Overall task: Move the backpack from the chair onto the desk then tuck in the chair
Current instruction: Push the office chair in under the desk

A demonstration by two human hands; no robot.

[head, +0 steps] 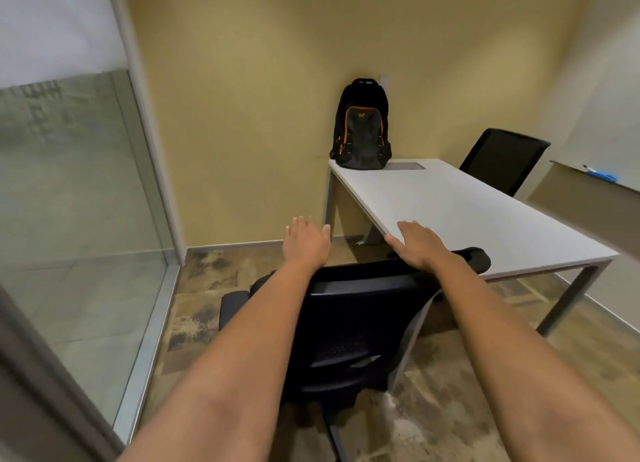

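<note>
A black backpack (362, 126) with orange trim stands upright on the far left corner of the white desk (467, 216), against the wall. A black mesh office chair (349, 326) is in front of me at the desk's near edge, its back towards me and its seat partly under the desk. My left hand (306, 242) hovers flat with fingers spread, just above the chair's top edge. My right hand (417, 243) is also flat and spread, over the right part of the chair's back by the desk edge. Neither hand holds anything.
A second black chair (505, 158) stands at the desk's far side. A glass partition (76, 198) with a metal frame lines the left. A whiteboard ledge with a blue marker (601, 175) is at the right. The floor is mottled brown carpet.
</note>
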